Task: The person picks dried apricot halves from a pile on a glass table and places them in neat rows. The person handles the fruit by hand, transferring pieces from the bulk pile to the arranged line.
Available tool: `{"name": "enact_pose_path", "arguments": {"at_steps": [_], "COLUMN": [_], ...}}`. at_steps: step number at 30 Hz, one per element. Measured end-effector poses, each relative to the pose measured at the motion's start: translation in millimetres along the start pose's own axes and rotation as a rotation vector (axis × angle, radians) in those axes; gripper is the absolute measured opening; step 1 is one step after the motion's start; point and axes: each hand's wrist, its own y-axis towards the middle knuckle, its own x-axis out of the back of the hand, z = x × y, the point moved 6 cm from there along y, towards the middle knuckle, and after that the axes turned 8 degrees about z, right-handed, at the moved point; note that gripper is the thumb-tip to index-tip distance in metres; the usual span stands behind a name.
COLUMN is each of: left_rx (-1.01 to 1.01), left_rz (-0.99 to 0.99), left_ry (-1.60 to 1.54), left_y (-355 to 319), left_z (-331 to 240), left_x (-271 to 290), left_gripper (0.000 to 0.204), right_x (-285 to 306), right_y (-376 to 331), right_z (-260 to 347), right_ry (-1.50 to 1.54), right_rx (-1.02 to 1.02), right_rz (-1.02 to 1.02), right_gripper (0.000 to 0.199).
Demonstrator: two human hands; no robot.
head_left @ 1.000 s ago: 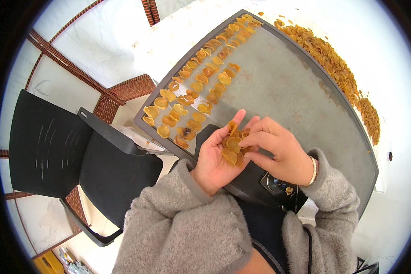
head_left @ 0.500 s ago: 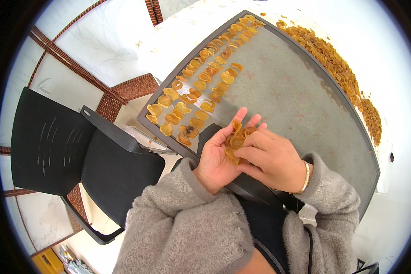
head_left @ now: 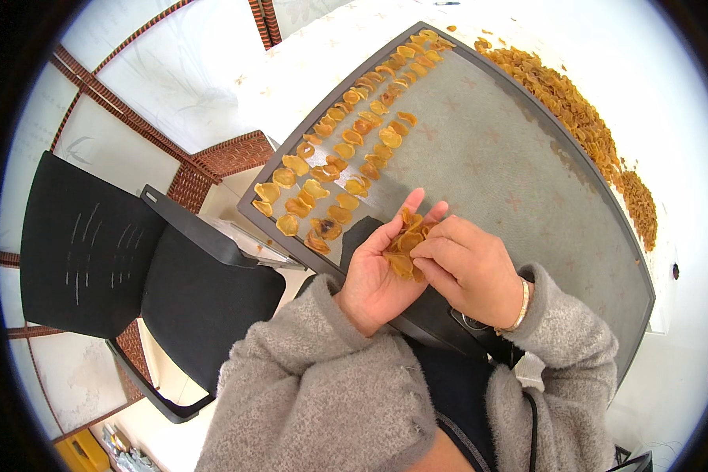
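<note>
My left hand [head_left: 370, 283] is palm up and cupped near the front edge of a dark-framed screen, holding a small heap of thin amber dried slices [head_left: 406, 242]. Over that heap my right hand [head_left: 473, 271] bends in from the right, thumb and forefinger pinched together at the slices' edge. Whether one slice is separated between those fingertips is hard to make out. On the left part of the grey screen [head_left: 488, 157], similar slices [head_left: 342, 149] lie spread in uneven rows running from the near corner to the far one.
Beyond the screen's right rim, a long pile of amber slices [head_left: 566, 102] lies on the white patterned tablecloth [head_left: 322, 55]. A black office chair [head_left: 212, 299] stands at the left, before a folding screen with brown woven trim [head_left: 193, 177]. A pen [head_left: 447, 3] lies at the far edge.
My right fingertips have shifted slightly at the edge of the heap, uncovering more of the slices in my left palm. The rows on the screen look the same.
</note>
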Motion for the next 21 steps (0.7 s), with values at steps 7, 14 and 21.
{"name": "enact_pose_path", "arguments": {"at_steps": [7, 14, 21], "left_rx": [-0.013, -0.016, -0.025], "left_rz": [-0.008, 0.023, 0.025], "left_ry": [0.063, 0.090, 0.085], "left_y": [0.1, -0.1, -0.2], "left_z": [-2.4, -1.0, -0.7], "left_x": [1.1, -2.6, -1.5], "left_gripper": [0.041, 0.042, 0.043], "right_x": [-1.1, -8.8, -6.4], "right_y": [1.9, 0.3, -0.5], "right_z": [6.6, 3.8, -1.9], "right_ry": [0.014, -0.046, 0.090], "right_rx": [-0.041, -0.060, -0.158], "right_rz": [0.025, 0.020, -0.010], "right_gripper": [0.026, 0.023, 0.020]}}
